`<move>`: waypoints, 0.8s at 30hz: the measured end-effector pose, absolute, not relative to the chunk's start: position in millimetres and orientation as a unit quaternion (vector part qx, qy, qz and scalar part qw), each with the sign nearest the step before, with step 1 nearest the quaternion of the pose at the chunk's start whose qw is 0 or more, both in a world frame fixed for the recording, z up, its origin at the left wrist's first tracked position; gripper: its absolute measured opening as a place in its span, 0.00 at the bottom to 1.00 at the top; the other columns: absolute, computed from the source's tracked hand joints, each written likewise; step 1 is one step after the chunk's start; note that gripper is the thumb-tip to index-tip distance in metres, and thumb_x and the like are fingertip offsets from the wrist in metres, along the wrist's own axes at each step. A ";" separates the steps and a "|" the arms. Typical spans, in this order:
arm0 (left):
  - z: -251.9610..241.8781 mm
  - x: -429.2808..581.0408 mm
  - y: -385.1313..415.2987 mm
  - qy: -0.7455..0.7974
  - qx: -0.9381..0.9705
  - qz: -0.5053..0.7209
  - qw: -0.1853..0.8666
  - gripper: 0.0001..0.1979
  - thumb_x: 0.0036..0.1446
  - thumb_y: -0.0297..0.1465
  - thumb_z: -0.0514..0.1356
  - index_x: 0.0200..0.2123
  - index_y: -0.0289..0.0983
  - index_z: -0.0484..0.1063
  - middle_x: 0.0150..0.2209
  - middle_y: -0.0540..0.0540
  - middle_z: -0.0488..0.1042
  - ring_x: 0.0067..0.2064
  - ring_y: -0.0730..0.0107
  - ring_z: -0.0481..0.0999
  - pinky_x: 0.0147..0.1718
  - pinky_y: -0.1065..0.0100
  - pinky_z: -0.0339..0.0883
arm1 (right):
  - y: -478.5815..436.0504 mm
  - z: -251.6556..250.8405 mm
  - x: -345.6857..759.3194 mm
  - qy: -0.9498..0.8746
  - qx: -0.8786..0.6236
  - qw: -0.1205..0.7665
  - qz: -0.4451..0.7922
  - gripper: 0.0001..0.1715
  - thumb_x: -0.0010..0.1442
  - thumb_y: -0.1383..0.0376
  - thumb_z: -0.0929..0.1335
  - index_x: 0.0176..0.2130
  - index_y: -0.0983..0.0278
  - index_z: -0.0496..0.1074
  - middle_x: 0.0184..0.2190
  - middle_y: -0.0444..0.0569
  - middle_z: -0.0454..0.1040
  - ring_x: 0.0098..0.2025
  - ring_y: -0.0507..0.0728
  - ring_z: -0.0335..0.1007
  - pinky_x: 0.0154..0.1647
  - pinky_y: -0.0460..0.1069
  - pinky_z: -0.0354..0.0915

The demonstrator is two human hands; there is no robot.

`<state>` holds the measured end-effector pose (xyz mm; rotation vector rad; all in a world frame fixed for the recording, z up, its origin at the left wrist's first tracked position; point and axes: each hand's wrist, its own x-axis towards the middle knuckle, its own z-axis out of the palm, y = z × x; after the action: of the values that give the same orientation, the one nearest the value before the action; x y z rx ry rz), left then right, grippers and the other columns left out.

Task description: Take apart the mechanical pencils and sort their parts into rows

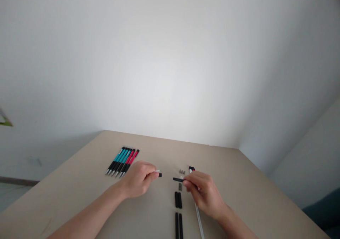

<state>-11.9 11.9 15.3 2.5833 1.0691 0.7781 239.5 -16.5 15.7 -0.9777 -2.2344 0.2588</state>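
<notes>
My left hand [138, 178] is closed in a pinch around a pen part, mostly hidden by the fingers; its black end [160, 175] and a thin white piece stick out to the right. Across a small gap, my right hand [203, 191] pinches a slim black pen barrel [177, 179] that points left. Below the right hand lie two short black pen grips [178, 200] and two longer black tubes [179, 226]. Small metal pen tips [182, 171] and small grey pieces [180, 186] lie close to the right fingers.
Several assembled pens [123, 161], teal and red with black grips, lie side by side at the left. Thin white refills [199, 221] run beneath the right hand, and black-ended pen parts [191, 168] show behind it. A wall borders the beige table [212, 154].
</notes>
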 end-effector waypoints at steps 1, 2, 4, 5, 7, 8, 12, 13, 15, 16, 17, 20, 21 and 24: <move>13.9 -14.1 13.7 0.375 0.876 0.279 0.121 0.20 0.64 0.33 0.47 0.18 0.37 0.52 0.17 0.52 0.57 0.21 0.74 0.59 0.23 0.70 0.44 | -14.5 16.1 243.8 -0.850 -0.383 0.349 0.097 0.17 0.66 0.64 0.60 0.28 0.65 0.69 0.21 0.46 0.67 0.25 0.52 0.61 0.27 0.46 0.53; 12.4 -15.3 15.0 0.379 0.871 0.287 0.119 0.20 0.64 0.33 0.46 0.19 0.37 0.52 0.17 0.53 0.57 0.21 0.74 0.59 0.23 0.70 0.45 | -12.5 16.6 247.0 -0.843 -0.389 0.358 0.098 0.16 0.65 0.64 0.61 0.29 0.65 0.71 0.22 0.47 0.68 0.26 0.52 0.62 0.27 0.46 0.54; 9.3 -15.0 15.6 0.374 0.874 0.287 0.120 0.19 0.64 0.33 0.47 0.19 0.37 0.52 0.17 0.53 0.56 0.21 0.74 0.58 0.24 0.70 0.45 | -8.8 17.7 249.9 -0.834 -0.389 0.376 0.106 0.13 0.65 0.64 0.62 0.33 0.65 0.74 0.24 0.48 0.70 0.27 0.53 0.64 0.28 0.46 0.56; 7.8 -13.7 15.0 0.368 0.877 0.282 0.123 0.19 0.63 0.32 0.47 0.19 0.37 0.53 0.18 0.53 0.57 0.21 0.74 0.58 0.24 0.70 0.45 | -7.3 18.3 249.8 -0.831 -0.386 0.383 0.113 0.12 0.64 0.64 0.63 0.35 0.65 0.75 0.26 0.49 0.71 0.28 0.53 0.65 0.29 0.46 0.58; 5.6 -10.5 13.0 0.357 0.883 0.275 0.132 0.19 0.63 0.32 0.48 0.19 0.37 0.54 0.18 0.53 0.58 0.22 0.74 0.59 0.24 0.71 0.46 | -5.6 19.1 247.8 -0.825 -0.381 0.397 0.129 0.12 0.64 0.65 0.63 0.37 0.64 0.76 0.28 0.50 0.73 0.30 0.53 0.67 0.30 0.47 0.60; 4.9 -9.0 12.0 0.355 0.883 0.275 0.136 0.18 0.63 0.31 0.48 0.19 0.37 0.55 0.19 0.52 0.58 0.22 0.74 0.59 0.24 0.71 0.46 | -5.3 19.3 246.6 -0.822 -0.382 0.400 0.135 0.11 0.64 0.65 0.63 0.38 0.64 0.76 0.29 0.50 0.73 0.30 0.54 0.67 0.30 0.47 0.60; 5.6 -5.4 9.4 0.364 0.875 0.284 0.145 0.17 0.63 0.31 0.50 0.20 0.36 0.60 0.20 0.52 0.62 0.24 0.73 0.61 0.25 0.72 0.49 | -5.8 18.4 243.8 -0.810 -0.405 0.397 0.150 0.10 0.62 0.65 0.64 0.38 0.64 0.76 0.27 0.49 0.72 0.28 0.53 0.66 0.27 0.46 0.60; 6.4 -5.0 9.1 0.368 0.873 0.285 0.147 0.17 0.63 0.31 0.51 0.21 0.36 0.62 0.21 0.52 0.63 0.25 0.73 0.63 0.25 0.72 0.49 | -6.1 17.9 243.6 -0.808 -0.410 0.395 0.154 0.10 0.62 0.65 0.65 0.38 0.64 0.75 0.27 0.49 0.72 0.28 0.53 0.66 0.27 0.46 0.60; 8.0 -4.4 8.6 0.372 0.869 0.288 0.155 0.15 0.63 0.31 0.52 0.23 0.35 0.66 0.23 0.51 0.66 0.26 0.73 0.64 0.27 0.73 0.52 | -6.7 16.9 243.2 -0.807 -0.413 0.391 0.161 0.09 0.62 0.65 0.65 0.38 0.64 0.75 0.27 0.48 0.71 0.28 0.53 0.65 0.27 0.46 0.59; 8.5 -4.2 8.3 0.372 0.867 0.290 0.160 0.14 0.63 0.31 0.53 0.25 0.35 0.68 0.24 0.51 0.67 0.27 0.73 0.65 0.27 0.73 0.53 | -7.0 16.5 242.8 -0.806 -0.413 0.390 0.164 0.09 0.62 0.65 0.65 0.38 0.64 0.75 0.28 0.48 0.71 0.29 0.53 0.65 0.27 0.46 0.59; 8.9 -4.0 8.1 0.371 0.866 0.292 0.165 0.12 0.62 0.31 0.54 0.26 0.35 0.69 0.25 0.51 0.68 0.28 0.73 0.66 0.28 0.73 0.54 | -7.3 16.2 242.1 -0.806 -0.413 0.389 0.167 0.09 0.62 0.65 0.65 0.38 0.64 0.75 0.28 0.48 0.71 0.29 0.53 0.65 0.27 0.46 0.59; 8.3 -3.5 7.6 0.369 0.863 0.296 0.175 0.08 0.61 0.31 0.57 0.30 0.36 0.72 0.28 0.51 0.70 0.29 0.74 0.67 0.29 0.74 0.55 | -8.1 16.1 239.2 -0.806 -0.411 0.386 0.179 0.09 0.62 0.65 0.65 0.38 0.64 0.74 0.29 0.49 0.71 0.28 0.53 0.64 0.28 0.46 0.59; 7.8 -3.4 7.6 0.369 0.863 0.295 0.178 0.07 0.61 0.31 0.57 0.31 0.36 0.73 0.28 0.50 0.71 0.29 0.74 0.67 0.29 0.74 0.56 | -8.6 16.5 238.1 -0.807 -0.407 0.386 0.183 0.09 0.62 0.65 0.65 0.38 0.64 0.74 0.29 0.49 0.71 0.29 0.53 0.64 0.28 0.47 0.59; 6.7 -3.2 8.1 0.368 0.863 0.294 0.181 0.07 0.60 0.30 0.57 0.31 0.36 0.73 0.29 0.50 0.71 0.29 0.74 0.68 0.29 0.74 0.56 | -11.4 19.1 235.1 -0.811 -0.391 0.385 0.202 0.11 0.62 0.67 0.63 0.39 0.63 0.75 0.30 0.49 0.72 0.30 0.53 0.64 0.29 0.47 0.58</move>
<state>-3.2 8.1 6.7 2.4391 1.0395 0.8301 235.1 -11.4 19.1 -0.9970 -2.0672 0.5156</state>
